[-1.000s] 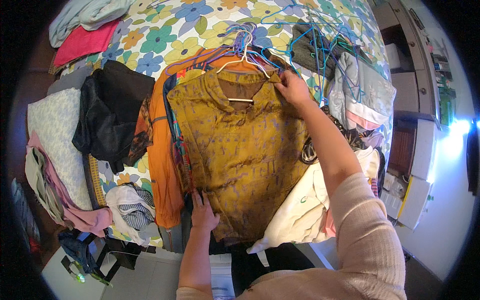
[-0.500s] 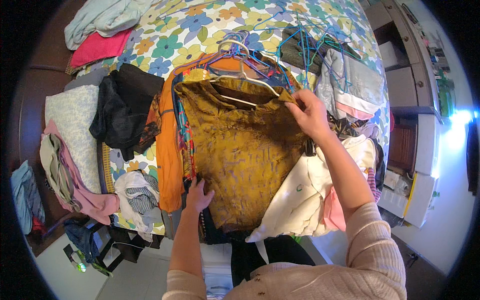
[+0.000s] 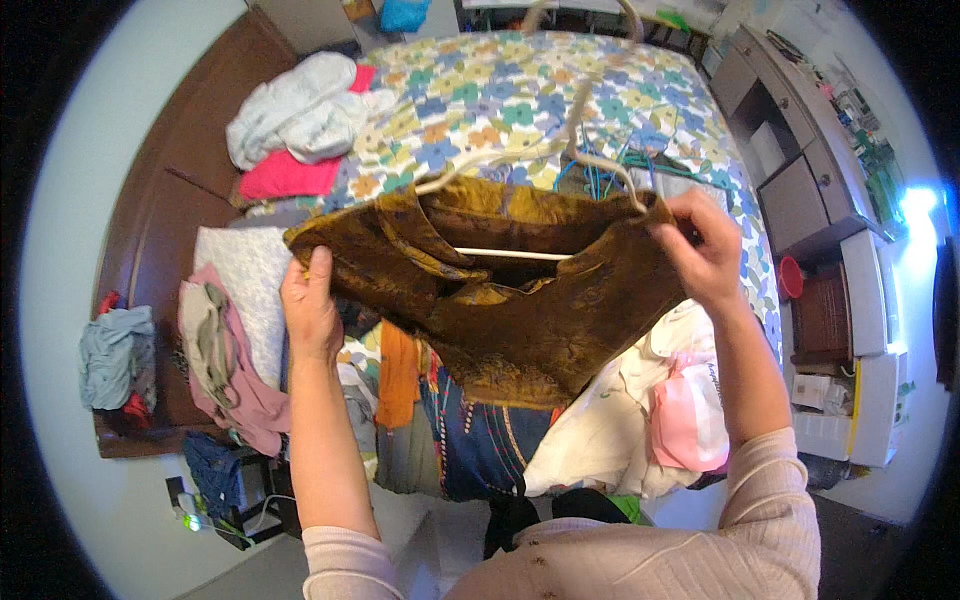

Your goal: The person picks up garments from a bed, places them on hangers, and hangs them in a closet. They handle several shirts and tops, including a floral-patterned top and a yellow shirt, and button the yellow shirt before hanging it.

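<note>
A mustard-brown patterned top [image 3: 510, 330] hangs in the air above the bed, spread wide between my hands. Inside its neckline sits a white hanger [image 3: 515, 254], its hook rising toward the far side. My left hand [image 3: 312, 305] grips the top's left shoulder edge, thumb on the front. With fingers bent round the cloth, my right hand [image 3: 705, 245] pinches the right shoulder close to the hanger's end. Below the top lie a dark blue embroidered garment [image 3: 480, 450], an orange garment [image 3: 398, 375] and a cream garment [image 3: 600, 425].
The bed has a flowered sheet [image 3: 480, 95]. Pale clothes [image 3: 300, 110] over a pink cloth [image 3: 290, 178] lie far left. Blue-green hangers [image 3: 600, 175] lie beyond the top. A wooden headboard [image 3: 190, 150] stands left, a drawer cabinet [image 3: 790, 195] right.
The brown top has been lifted off the pile with its hanger and tilted. My left hand has moved up from its lower side to the left shoulder. My head view has shifted.
</note>
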`<state>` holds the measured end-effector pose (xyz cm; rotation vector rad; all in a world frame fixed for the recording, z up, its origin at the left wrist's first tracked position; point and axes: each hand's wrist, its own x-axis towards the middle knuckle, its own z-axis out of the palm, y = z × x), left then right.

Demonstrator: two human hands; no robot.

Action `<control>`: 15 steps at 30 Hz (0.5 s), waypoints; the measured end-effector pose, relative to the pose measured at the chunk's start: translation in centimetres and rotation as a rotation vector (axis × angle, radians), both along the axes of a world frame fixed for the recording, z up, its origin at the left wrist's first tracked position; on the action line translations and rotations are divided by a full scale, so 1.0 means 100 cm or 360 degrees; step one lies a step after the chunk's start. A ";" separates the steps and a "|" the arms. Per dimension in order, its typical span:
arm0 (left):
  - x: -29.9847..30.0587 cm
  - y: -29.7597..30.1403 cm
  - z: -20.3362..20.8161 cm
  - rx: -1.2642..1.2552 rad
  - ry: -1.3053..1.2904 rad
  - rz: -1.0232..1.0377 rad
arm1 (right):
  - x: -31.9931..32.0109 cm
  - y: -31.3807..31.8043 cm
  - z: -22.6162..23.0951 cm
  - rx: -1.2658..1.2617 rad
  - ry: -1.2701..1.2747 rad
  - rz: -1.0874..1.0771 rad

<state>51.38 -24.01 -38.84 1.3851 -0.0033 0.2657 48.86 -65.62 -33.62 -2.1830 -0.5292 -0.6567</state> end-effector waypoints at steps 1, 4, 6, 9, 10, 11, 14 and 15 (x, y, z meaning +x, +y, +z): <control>-0.004 0.000 0.027 -0.0082 -0.0031 -0.0026 | 0.005 -0.002 0.020 0.0038 -0.0071 0.0016; -0.015 0.008 0.103 0.0103 -0.0235 0.0156 | 0.020 -0.005 0.068 0.0121 -0.0208 -0.0051; -0.025 0.005 0.147 0.0231 -0.0423 0.0122 | 0.030 -0.008 0.092 0.0174 -0.0260 -0.0084; -0.055 0.006 0.203 0.0225 -0.0533 0.0191 | 0.028 0.005 0.125 0.0276 -0.0297 -0.0091; -0.067 0.009 0.220 0.0243 -0.0540 0.0206 | 0.028 0.008 0.137 0.0331 -0.0287 -0.0019; -0.078 0.012 0.230 0.0248 -0.0533 0.0215 | 0.028 0.009 0.143 0.0370 -0.0264 0.0047; -0.108 0.027 0.254 0.0795 -0.0633 0.0534 | 0.025 0.017 0.162 0.0468 -0.0220 0.0232; -0.120 0.030 0.262 0.1069 -0.0670 0.0698 | 0.023 0.022 0.167 0.0499 -0.0204 0.0299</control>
